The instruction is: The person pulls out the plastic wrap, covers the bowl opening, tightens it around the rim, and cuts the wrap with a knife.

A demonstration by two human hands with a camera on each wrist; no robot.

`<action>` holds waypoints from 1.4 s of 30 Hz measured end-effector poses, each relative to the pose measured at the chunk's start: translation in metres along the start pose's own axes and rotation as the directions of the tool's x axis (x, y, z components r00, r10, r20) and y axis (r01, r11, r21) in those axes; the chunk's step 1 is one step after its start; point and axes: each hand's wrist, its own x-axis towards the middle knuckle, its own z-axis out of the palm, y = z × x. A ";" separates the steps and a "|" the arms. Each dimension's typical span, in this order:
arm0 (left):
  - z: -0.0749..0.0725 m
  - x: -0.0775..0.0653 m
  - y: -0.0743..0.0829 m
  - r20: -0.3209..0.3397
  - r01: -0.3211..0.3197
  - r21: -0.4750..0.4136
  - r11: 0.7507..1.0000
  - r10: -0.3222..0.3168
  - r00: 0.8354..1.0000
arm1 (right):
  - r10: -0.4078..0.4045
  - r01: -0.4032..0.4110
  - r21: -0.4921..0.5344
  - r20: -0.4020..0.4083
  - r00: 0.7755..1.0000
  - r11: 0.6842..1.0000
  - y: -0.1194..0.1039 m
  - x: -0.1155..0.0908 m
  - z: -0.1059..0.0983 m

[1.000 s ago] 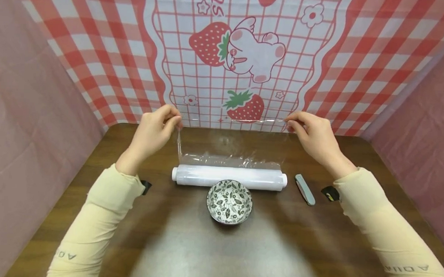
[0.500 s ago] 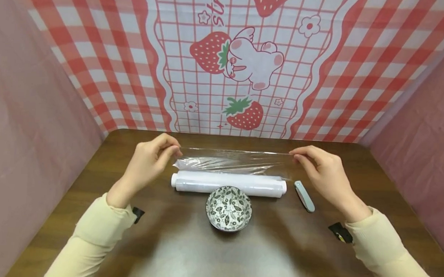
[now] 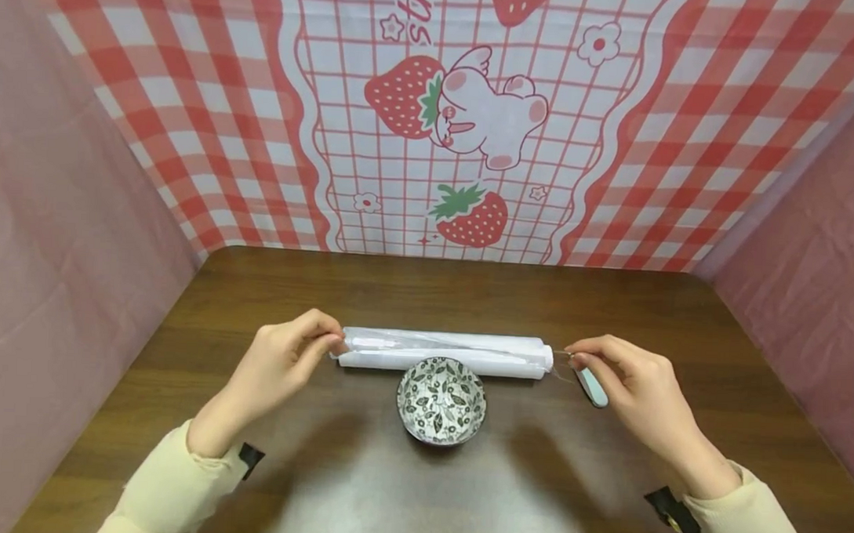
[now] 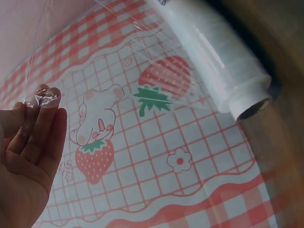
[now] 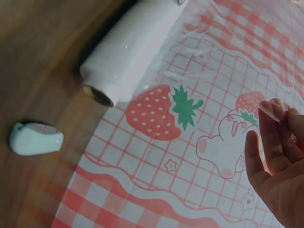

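A white roll of cling film (image 3: 367,360) lies crosswise on the brown table. A thin clear sheet of the film (image 3: 375,343) stretches between both hands, over the roll in the head view. At the left end of the roll, my left hand (image 3: 280,363) pinches one corner of the sheet, crumpled at the fingertips in the left wrist view. My right hand (image 3: 635,380) pinches the other corner, just beyond the roll's right end. In front of the roll's middle sits a small bowl (image 3: 441,404) with a dark leaf pattern.
A pale blue folding knife (image 3: 592,388) lies right of the roll, partly overlapped by the right hand. Behind the table (image 3: 440,290) hangs a red-and-white checked strawberry cloth (image 3: 488,127). Pink cloth (image 3: 69,207) covers both sides.
Both hands have come down and toward the person, bringing the stretched film from upright behind the roll to over it. The roll, bowl and knife stay in place.
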 end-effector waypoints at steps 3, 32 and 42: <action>0.000 -0.008 0.002 0.024 -0.006 0.005 1.000 0.006 1.000 | -0.010 0.010 0.016 0.001 1.000 1.000 -0.002 -0.009 0.002; 0.018 -0.067 0.000 0.118 0.060 -0.052 0.997 -0.053 0.992 | -0.102 0.089 0.109 0.125 0.987 0.990 -0.003 -0.067 0.031; 0.025 -0.081 -0.002 0.172 0.097 -0.075 0.992 -0.083 0.982 | -0.123 0.111 0.082 0.164 0.979 0.990 -0.001 -0.077 0.037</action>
